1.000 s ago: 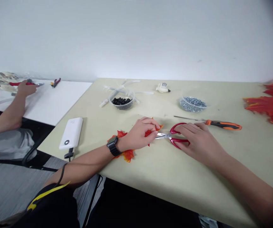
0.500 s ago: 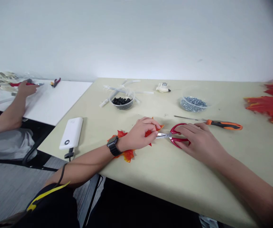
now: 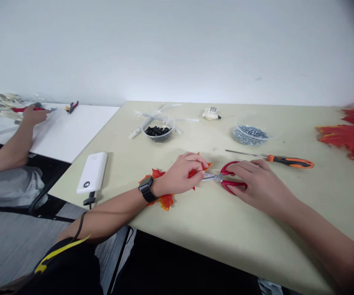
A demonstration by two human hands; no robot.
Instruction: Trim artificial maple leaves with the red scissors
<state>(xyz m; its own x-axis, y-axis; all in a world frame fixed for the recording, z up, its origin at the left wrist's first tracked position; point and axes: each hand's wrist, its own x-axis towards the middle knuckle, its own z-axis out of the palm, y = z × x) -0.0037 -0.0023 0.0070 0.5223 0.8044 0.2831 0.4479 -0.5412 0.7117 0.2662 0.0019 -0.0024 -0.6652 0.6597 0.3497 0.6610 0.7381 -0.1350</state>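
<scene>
My left hand (image 3: 184, 173), with a black watch on its wrist, pinches a red-orange maple leaf (image 3: 206, 166) near the middle of the table. More red and orange leaf (image 3: 166, 201) lies under that wrist. My right hand (image 3: 256, 180) grips the red handles of a pair of scissors (image 3: 227, 183). The scissor blades point left and meet the leaf at my left fingertips; the leaf edge there is partly hidden. Behind my right hand lies a screwdriver (image 3: 290, 162) with an orange and black handle.
A bowl of black screws (image 3: 158, 132) stands among clear plastic strips. Beyond are a small white part (image 3: 211, 113) and a bowl of silver pieces (image 3: 250, 134). Red leaves (image 3: 349, 139) lie far right, a white power bank (image 3: 92, 172) left. Another person's hand (image 3: 35, 114) holds a red-handled tool.
The scissor handles have spread slightly wider apart in my right hand. My left hand has barely moved and keeps its pinch on the leaf.
</scene>
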